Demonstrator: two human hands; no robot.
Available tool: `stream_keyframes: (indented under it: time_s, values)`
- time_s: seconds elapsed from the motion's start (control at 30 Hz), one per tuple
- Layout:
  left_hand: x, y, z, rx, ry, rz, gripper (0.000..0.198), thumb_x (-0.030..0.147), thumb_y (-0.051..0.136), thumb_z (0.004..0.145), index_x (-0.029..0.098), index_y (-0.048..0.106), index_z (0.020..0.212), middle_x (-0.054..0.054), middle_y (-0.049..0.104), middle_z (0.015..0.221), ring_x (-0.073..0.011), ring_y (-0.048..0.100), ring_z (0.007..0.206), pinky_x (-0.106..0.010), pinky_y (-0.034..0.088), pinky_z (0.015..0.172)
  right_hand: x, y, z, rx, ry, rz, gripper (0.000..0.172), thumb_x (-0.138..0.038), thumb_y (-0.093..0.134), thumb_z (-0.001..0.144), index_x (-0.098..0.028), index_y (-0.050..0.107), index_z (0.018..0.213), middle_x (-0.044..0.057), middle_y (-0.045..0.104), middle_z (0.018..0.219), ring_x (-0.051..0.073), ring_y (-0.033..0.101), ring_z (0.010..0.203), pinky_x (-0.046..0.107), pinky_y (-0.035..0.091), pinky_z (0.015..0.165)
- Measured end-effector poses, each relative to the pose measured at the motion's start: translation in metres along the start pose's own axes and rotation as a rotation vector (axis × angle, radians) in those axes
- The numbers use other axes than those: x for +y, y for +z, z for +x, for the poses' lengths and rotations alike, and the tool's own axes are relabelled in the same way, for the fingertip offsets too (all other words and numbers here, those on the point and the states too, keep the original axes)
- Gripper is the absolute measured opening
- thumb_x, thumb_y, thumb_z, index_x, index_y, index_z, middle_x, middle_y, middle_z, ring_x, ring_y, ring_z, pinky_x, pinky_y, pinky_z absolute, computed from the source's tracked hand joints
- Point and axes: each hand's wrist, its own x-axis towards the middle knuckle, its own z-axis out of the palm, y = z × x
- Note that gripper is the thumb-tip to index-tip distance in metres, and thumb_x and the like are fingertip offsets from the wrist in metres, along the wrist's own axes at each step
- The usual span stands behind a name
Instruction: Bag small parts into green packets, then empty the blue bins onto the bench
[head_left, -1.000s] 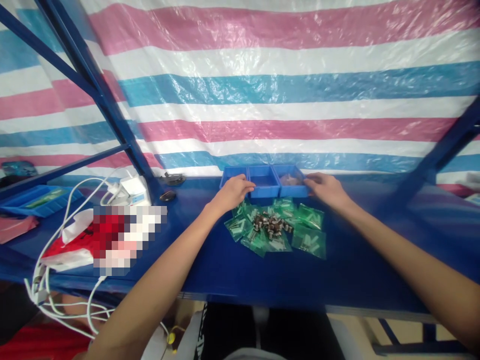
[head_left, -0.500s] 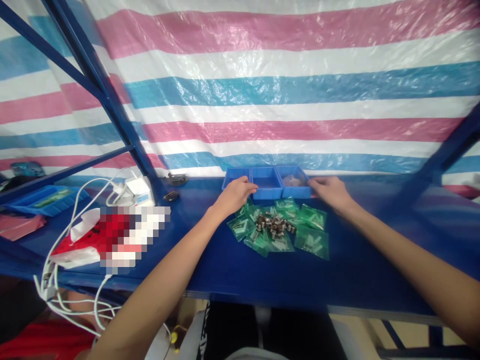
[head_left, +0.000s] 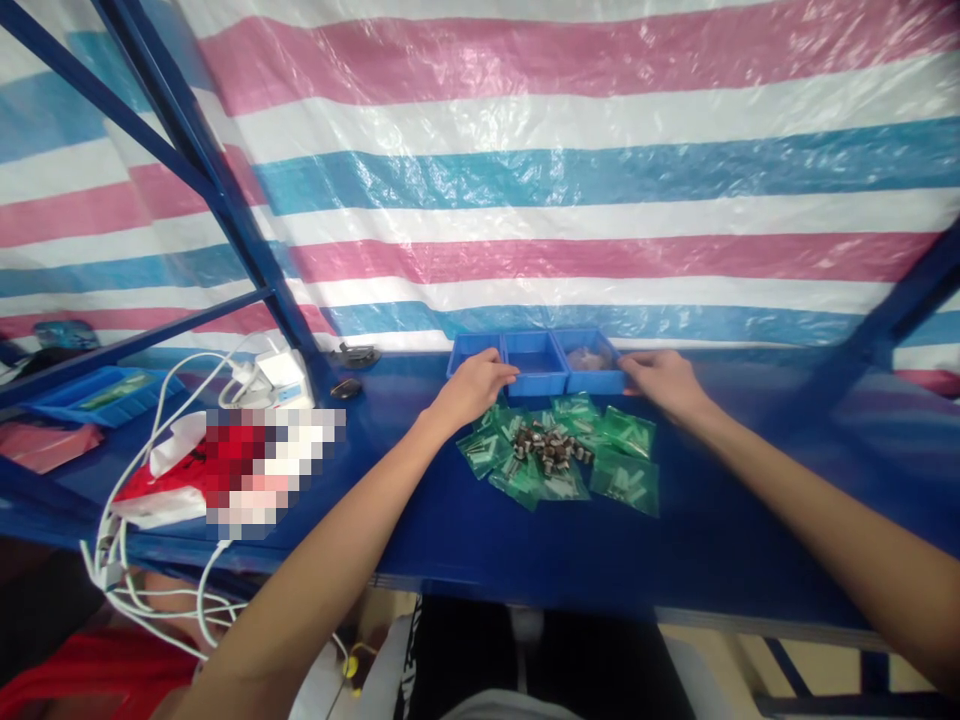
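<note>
Three small blue bins stand side by side at the back of the table. My left hand (head_left: pixel 480 387), fingers closed, is at the front of the left bin (head_left: pixel 466 346), next to the middle bin (head_left: pixel 536 384), and hides part of the left one. The right bin (head_left: pixel 595 382) holds clear plastic bags. My right hand (head_left: pixel 663 383) has its fingers closed at that bin's right edge. In front of the bins lie several green-tinted bags (head_left: pixel 626 483) of small pale parts, with a heap of brown and silver metal pieces (head_left: pixel 551 450) on top.
To the left are a white power strip (head_left: pixel 289 385) with cables, a red and white packet (head_left: pixel 172 475), a dark mouse-shaped object (head_left: pixel 346 389) and a blue tray (head_left: pixel 112 397). A striped plastic sheet (head_left: pixel 562 180) hangs behind; blue frame posts (head_left: pixel 232 220) rise at both sides.
Both hands stay at the bins in nearly the same pose. The whole view has shifted slightly; the bins, bags and metal pieces keep their places on the table.
</note>
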Motion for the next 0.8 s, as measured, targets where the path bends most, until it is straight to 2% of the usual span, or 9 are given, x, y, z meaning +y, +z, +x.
stream_keyframes:
  time_s: [0.13,0.23,0.37,0.47,0.53,0.67,0.73,0.8]
  values:
    - [0.005,-0.002,-0.001,0.012,-0.002,-0.017,0.031,0.028,0.051,0.105,0.017,0.075,0.122,-0.008,0.058,0.1,-0.0187,0.063,0.088,-0.035,0.053,0.09,-0.006,-0.004,-0.004,-0.002,-0.018,-0.082,0.021,-0.023,0.067,0.084,-0.015,0.083,0.093,0.006,0.08,0.079,0.024,0.077,0.063,0.03,0.062,0.065]
    - [0.01,-0.005,-0.002,0.025,-0.013,0.01,0.03,0.03,0.055,0.103,0.017,0.074,0.122,-0.009,0.056,0.104,-0.0213,0.062,0.095,-0.038,0.053,0.095,-0.014,-0.008,-0.008,0.031,-0.031,-0.154,0.019,-0.022,0.066,0.083,-0.016,0.083,0.087,0.003,0.077,0.067,0.024,0.075,0.058,0.031,0.061,0.07]
    - [0.023,-0.008,-0.003,0.161,0.004,0.052,0.039,0.038,0.059,0.101,0.021,0.065,0.135,-0.012,0.055,0.117,-0.0275,0.058,0.111,-0.048,0.051,0.101,-0.027,-0.019,-0.015,0.137,-0.082,-0.173,0.018,-0.026,0.064,0.082,-0.019,0.081,0.08,0.0,0.065,0.048,0.027,0.074,0.058,0.037,0.06,0.08]
    - [0.042,-0.008,-0.001,0.297,0.02,-0.141,0.046,0.046,0.057,0.103,0.024,0.058,0.143,-0.013,0.055,0.13,-0.0275,0.058,0.119,-0.049,0.049,0.107,-0.04,-0.028,-0.024,0.232,-0.143,-0.124,0.017,-0.029,0.064,0.08,-0.021,0.078,0.076,0.0,0.065,0.049,0.03,0.076,0.066,0.044,0.057,0.087]
    - [0.056,-0.008,0.001,0.33,-0.024,-0.366,0.051,0.052,0.054,0.104,0.031,0.05,0.15,-0.012,0.053,0.141,-0.027,0.06,0.12,-0.048,0.052,0.106,-0.051,-0.031,-0.034,0.261,-0.19,-0.084,0.017,-0.031,0.063,0.08,-0.022,0.076,0.075,0.001,0.067,0.053,0.031,0.075,0.067,0.046,0.056,0.089]
    - [0.076,-0.01,0.007,0.258,-0.179,-0.776,0.063,0.062,0.051,0.102,0.045,0.031,0.159,-0.009,0.042,0.16,-0.0288,0.067,0.113,-0.048,0.06,0.092,-0.069,-0.025,-0.059,0.237,-0.293,-0.005,0.015,-0.033,0.062,0.078,-0.023,0.073,0.075,0.001,0.068,0.058,0.028,0.072,0.062,0.044,0.057,0.076]
    - [0.078,-0.014,0.009,0.217,-0.222,-0.845,0.071,0.064,0.06,0.097,0.045,0.032,0.159,-0.009,0.039,0.163,-0.0323,0.066,0.116,-0.047,0.063,0.085,-0.075,-0.019,-0.071,0.183,-0.358,0.0,0.013,-0.033,0.062,0.078,-0.024,0.072,0.076,0.002,0.069,0.061,0.026,0.07,0.061,0.041,0.056,0.071]
    - [0.077,-0.019,0.009,0.211,-0.26,-0.837,0.074,0.063,0.07,0.091,0.042,0.041,0.156,-0.009,0.038,0.164,-0.0337,0.065,0.118,-0.045,0.064,0.082,-0.078,-0.014,-0.08,0.149,-0.403,0.024,0.011,-0.034,0.064,0.078,-0.024,0.07,0.077,0.002,0.07,0.066,0.023,0.067,0.059,0.039,0.055,0.064]
